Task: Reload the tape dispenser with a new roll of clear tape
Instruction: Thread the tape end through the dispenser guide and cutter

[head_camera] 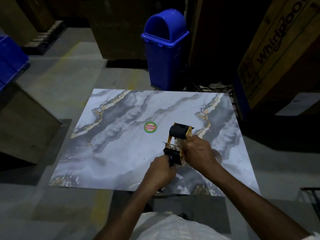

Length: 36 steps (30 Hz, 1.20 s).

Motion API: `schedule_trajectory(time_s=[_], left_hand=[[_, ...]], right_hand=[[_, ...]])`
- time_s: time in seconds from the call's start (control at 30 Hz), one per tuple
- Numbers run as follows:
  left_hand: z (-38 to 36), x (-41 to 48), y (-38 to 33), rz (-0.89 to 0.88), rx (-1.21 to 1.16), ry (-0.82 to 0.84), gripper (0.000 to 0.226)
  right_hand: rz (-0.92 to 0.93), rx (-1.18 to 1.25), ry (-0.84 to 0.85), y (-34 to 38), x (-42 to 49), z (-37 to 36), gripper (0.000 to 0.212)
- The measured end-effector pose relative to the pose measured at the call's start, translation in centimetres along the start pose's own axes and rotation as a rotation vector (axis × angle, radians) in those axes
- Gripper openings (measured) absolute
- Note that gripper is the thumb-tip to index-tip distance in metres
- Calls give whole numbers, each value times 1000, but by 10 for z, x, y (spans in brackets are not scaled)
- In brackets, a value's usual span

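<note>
Together on dispenser (178, 133): left hand (160, 172), right hand (199, 153).

The room is dim. A marble-pattern table (121, 153) stands on a grey concrete floor (60, 80). Beyond its far edge stands a blue bin (164, 54). A large cardboard box (277, 49) rises at the right, and blue crates (10, 61) are at the left.

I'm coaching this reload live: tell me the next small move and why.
Likely seat the roll: the right hand holds what looks like a clear roll against the tape dispenser, the left hand grips its handle, and no tape crosses the black roller.
</note>
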State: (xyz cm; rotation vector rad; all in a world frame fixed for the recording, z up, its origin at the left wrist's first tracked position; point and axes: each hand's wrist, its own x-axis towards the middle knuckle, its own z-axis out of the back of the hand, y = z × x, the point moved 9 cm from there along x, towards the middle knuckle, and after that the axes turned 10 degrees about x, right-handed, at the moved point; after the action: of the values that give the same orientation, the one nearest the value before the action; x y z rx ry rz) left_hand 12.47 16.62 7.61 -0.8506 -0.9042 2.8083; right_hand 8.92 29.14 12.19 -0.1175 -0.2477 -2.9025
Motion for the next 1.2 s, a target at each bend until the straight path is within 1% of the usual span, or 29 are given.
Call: schedule_trajectory(time_s=[0.07,0.17,0.3,0.4,0.47,0.53,0.6,0.67,0.8,0.9,0.97,1.03,1.1,1.2], left_hand=[[0,1,-2,3,22,-2,15],[1,3,-4,6,64,-7,17],[3,6,-4,17,132,-37,22],[0,8,-3,27,172,-77,27],[-2,8,-2,42,184,-89,30],[-5,8,0,47,195,-92,30],[-7,8,2,46,199,-88,29],[-9,8,4,40,201,-82,30],[-11,5,10,33,186,-88,33],[-7,5,9,12,196,-99,39],[-5,6,9,-7,210,-103,44],[-1,8,13,-10,247,-112,45],[1,11,23,9,270,-127,37],[-2,13,33,27,261,-134,32]], right_hand=[[16,-17,33,0,3,-3,29],[42,-47,58,-2,7,-10,29],[64,-52,52,-5,8,-19,25],[59,51,24,-9,7,-21,15],[64,147,-29,-11,5,-19,10],[82,178,-62,-11,2,-18,7],[109,153,-75,-10,-2,-20,12],[144,109,-99,-6,-5,-17,9],[213,88,-162,5,-12,-6,22],[255,92,-216,8,-14,2,19],[324,58,-231,14,-14,8,13],[406,-24,-232,23,-13,15,13],[452,-74,-211,30,-10,22,10],[418,-57,-155,35,-1,21,14]])
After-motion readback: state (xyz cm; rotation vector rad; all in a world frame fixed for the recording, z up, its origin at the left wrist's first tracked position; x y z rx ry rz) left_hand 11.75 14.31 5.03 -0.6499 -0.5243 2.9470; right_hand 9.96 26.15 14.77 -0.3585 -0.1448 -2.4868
